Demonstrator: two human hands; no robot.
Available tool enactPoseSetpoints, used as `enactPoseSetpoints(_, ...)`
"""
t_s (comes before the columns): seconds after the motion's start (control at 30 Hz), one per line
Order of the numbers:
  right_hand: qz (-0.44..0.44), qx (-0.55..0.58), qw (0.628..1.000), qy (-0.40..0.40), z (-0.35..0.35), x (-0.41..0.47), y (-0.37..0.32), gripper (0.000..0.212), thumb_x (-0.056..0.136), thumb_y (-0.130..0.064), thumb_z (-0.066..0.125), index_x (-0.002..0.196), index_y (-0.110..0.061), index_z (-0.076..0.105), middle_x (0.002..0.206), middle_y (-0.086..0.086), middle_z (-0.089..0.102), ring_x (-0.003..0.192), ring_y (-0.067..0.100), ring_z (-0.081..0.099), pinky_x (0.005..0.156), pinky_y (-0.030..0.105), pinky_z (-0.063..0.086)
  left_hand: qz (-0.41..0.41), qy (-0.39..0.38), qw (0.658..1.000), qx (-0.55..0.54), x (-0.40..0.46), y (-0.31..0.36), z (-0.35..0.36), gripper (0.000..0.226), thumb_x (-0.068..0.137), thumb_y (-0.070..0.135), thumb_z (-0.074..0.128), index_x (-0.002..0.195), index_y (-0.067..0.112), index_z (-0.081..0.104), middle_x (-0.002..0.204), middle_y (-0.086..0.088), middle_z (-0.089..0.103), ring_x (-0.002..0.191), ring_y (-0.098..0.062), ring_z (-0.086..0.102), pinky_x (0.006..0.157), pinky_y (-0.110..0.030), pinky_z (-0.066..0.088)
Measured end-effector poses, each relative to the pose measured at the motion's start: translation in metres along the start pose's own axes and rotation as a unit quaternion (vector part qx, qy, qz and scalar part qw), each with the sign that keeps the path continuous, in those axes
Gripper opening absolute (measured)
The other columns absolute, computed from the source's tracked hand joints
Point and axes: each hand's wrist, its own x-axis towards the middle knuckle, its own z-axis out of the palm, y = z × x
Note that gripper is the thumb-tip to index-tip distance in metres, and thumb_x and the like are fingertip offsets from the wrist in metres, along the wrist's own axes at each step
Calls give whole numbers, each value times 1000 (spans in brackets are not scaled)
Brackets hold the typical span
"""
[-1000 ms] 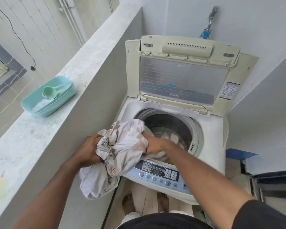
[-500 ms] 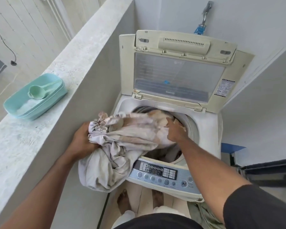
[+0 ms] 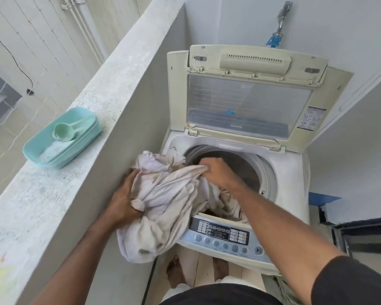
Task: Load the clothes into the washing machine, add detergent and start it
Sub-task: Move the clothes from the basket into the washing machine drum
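Off-white crumpled cotton, a bedsheet or big garment (image 3: pixel 163 194), is what we have in both hands, bunched at the front left corner of the top-load washing machine (image 3: pixel 295 172). Our left hand (image 3: pixel 123 201) is clenched on a wad of it at the machine's left edge; a fold droops below that hand, outside the cabinet and over the left end of the control panel (image 3: pixel 224 236). Our right hand (image 3: pixel 218 172) pinches a gathered bunch of the same cloth over the drum opening (image 3: pixel 240 164), fingers curled tight round it.

Loading is mid-way, we judge: part of the cloth sits over the near rim, more pale fabric shows inside the drum under our right forearm, but the hanging tail is not yet in. We cannot tell how full the drum is. More cloth shows on the floor by the machine's front right, too cropped to name.

Panel buttons untouched, display looks dark, so no start yet as far as we see. Lid (image 3: pixel 246 102) stands propped upright behind the opening and needs closing later.

Detergent not added, we judge: the teal tub (image 3: pixel 81 146) sits well apart on the concrete ledge (image 3: pixel 53 194) to the left, white powder (image 3: pixel 51 150) in it, and a green scoop (image 3: pixel 64 130) resting on top.

Far back, a wall tap (image 3: pixel 282 16) with a blue hose fitting above the lid.

Left to do: push the tail in, scoop powder, shut lid, press start.
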Motion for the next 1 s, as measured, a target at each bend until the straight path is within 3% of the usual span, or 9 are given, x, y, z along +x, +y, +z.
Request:
enactPoseSetpoints(0.13,65,5,985,158,-56,-8,43,10,78,-15,75,74,-19,67,71,2,67,73,26,66,67,39,54,-12,108,994,-9,-4,-6,7,32,78,-6,73,99,19,73,84,-3,74,77,-25,71,57,-7,40)
enactPoseSetpoints(0.23,155,-53,961,221,-81,-16,75,17,78,-30,76,70,-21,64,78,4,68,81,31,68,66,35,52,-39,143,988,-51,-2,-3,7,37,78,-7,72,83,29,65,75,-3,66,65,-15,61,51,-8,42)
enactPoseSetpoints(0.33,206,-245,939,-129,-85,-26,87,41,71,-35,86,105,-16,74,104,3,64,104,30,66,83,35,53,-48,-17,998,42,-1,-7,13,89,63,6,81,143,27,46,125,-12,49,110,-31,53,95,-31,49)
enactPoseSetpoints(0.4,172,-292,899,-276,-76,-31,77,39,71,-25,86,105,-11,73,105,5,69,100,27,67,84,31,53,-37,-120,989,74,0,-10,19,111,60,23,78,153,47,23,137,-11,36,118,-32,49,104,-38,45)
enactPoseSetpoints(0.5,79,-246,936,-239,-51,-33,50,45,76,-26,83,115,-14,66,123,8,61,116,24,58,92,31,48,-26,-118,993,3,5,-7,36,106,68,20,80,147,59,21,130,-5,45,98,-22,57,85,-32,52)
enactPoseSetpoints(0.63,47,74,958,-272,7,-43,8,108,68,-31,92,152,-31,24,154,1,38,137,21,42,114,40,39,-52,-27,998,-24,6,10,56,53,93,45,61,139,48,36,102,4,65,84,-18,66,67,-28,47)
enactPoseSetpoints(0.73,44,12,978,-205,41,-42,-7,91,76,-26,84,145,-38,27,135,11,59,116,30,61,99,46,51,-98,-82,984,-127,-1,22,56,68,74,86,49,128,45,46,98,12,71,90,-9,70,72,-27,54)
enactPoseSetpoints(0.87,47,-70,995,-56,30,-31,-3,31,86,-24,56,115,-31,64,119,6,70,110,32,66,83,37,52,-112,-180,954,-212,-6,31,42,85,63,51,92,134,46,44,116,7,67,99,-17,71,67,-35,61)
enactPoseSetpoints(1.0,198,-96,962,161,-29,-25,32,25,88,-27,53,110,-26,65,105,11,72,96,36,69,77,41,58,-109,-119,978,-133,12,35,40,71,73,31,91,131,31,50,107,-2,68,83,-23,69,50,-32,54)
